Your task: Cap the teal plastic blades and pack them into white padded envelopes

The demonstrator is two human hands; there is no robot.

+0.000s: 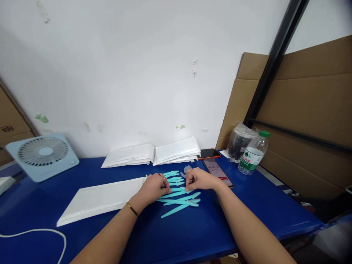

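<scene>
Several turquoise eyebrow razors (176, 211) lie on the blue table, some in a row between my hands and a few crossed nearer to me. My left hand (155, 187) is closed at the left end of one razor (178, 189), thumb and fingertips pinched together. At that razor's other end, my right hand (200, 179) pinches with thumb and index finger; its fingertips partly hide the tip. Small grey translucent pieces (186, 170) lie just behind my right hand. A long white padded envelope (101, 198) lies left of my left hand, its right end partly covered by it.
Stacks of white envelopes (129, 154) lie along the wall. Two phones (217, 170) are behind my right hand. A water bottle (253, 156) and a wrapped dark object (238, 143) stand at the right. A light blue fan (42, 156) and a white cable (41, 231) are at the left.
</scene>
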